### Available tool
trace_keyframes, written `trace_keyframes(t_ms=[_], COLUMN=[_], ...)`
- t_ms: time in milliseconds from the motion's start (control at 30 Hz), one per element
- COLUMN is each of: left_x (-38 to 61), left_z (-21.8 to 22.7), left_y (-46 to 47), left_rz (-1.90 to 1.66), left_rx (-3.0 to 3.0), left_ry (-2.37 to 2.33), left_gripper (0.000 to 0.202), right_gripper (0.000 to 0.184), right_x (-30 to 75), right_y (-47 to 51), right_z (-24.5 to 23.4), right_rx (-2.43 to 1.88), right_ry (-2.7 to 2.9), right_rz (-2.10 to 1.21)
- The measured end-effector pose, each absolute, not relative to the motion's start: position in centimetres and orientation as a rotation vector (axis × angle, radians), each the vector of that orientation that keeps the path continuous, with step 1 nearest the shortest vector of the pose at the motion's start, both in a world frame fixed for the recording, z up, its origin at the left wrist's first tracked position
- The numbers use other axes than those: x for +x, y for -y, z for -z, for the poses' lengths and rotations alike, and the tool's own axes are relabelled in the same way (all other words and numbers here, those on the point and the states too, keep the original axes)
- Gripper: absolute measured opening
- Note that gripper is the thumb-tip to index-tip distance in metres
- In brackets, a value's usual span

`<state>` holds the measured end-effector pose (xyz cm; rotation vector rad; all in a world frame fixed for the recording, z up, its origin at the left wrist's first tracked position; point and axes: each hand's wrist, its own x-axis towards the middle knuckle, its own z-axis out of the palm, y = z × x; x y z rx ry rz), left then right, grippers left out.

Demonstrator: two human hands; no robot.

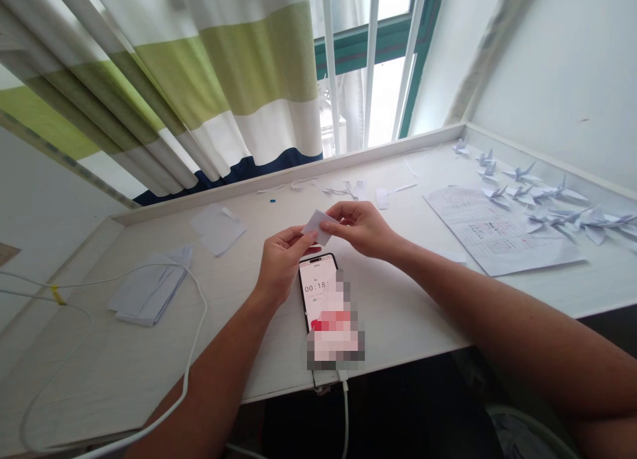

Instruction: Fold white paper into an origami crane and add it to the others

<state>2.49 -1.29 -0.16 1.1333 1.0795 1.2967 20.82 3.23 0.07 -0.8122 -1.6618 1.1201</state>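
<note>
Both hands hold a small folded piece of white paper (pixel 318 224) above the white table (pixel 408 300). My left hand (pixel 281 260) pinches its lower left edge. My right hand (pixel 361 228) pinches its right side with thumb and fingers. Under the hands lies a phone (pixel 318 288) with a running timer on its screen; its lower part is blurred out.
Several folded paper cranes (pixel 542 197) line the back right of the table beside a printed sheet (pixel 490 237). Paper squares (pixel 217 229) and a paper stack (pixel 149 293) lie at left. A white cable (pixel 192 353) loops across the left. Striped curtain (pixel 199 101) and window bars behind.
</note>
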Motion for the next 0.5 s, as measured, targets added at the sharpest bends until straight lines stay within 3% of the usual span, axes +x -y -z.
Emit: trace_keyframes(t_ms=[500], left_x=[1.78], left_z=[0.93], left_y=[0.48], left_rz=[-1.354], left_rx=[1.221], left_ry=[-1.169], left_gripper=[0.040], right_gripper=[0.036], right_x=[21.18], right_y=[-3.68], right_z=[0.27], right_rx=[-0.848], right_ry=[1.664], right_rz=[-1.279])
